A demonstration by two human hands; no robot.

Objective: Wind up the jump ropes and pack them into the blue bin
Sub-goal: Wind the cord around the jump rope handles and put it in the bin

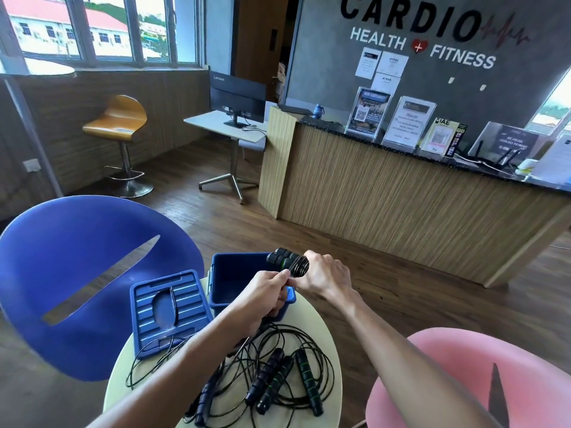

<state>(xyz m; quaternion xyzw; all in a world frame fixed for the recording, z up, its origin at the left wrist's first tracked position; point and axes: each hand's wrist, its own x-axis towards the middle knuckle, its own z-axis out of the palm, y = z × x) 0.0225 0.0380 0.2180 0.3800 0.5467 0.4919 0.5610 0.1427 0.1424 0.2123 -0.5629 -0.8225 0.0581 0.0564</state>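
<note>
While both hands grip it, right hand (pixel 324 273) and left hand (pixel 266 296), the wound jump rope (pixel 289 261) hovers over the blue bin (pixel 228 282)

head-worn wide camera looks forward and down, close over a small table (pixel 312 316).

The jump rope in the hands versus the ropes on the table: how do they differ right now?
The held rope is wound tight round its paired handles; the table ropes sprawl in loose tangled loops. The held rope is up over the blue bin, gripped by the left hand and right hand; the table ropes lie untouched. Both have black handles with green bands.
</note>
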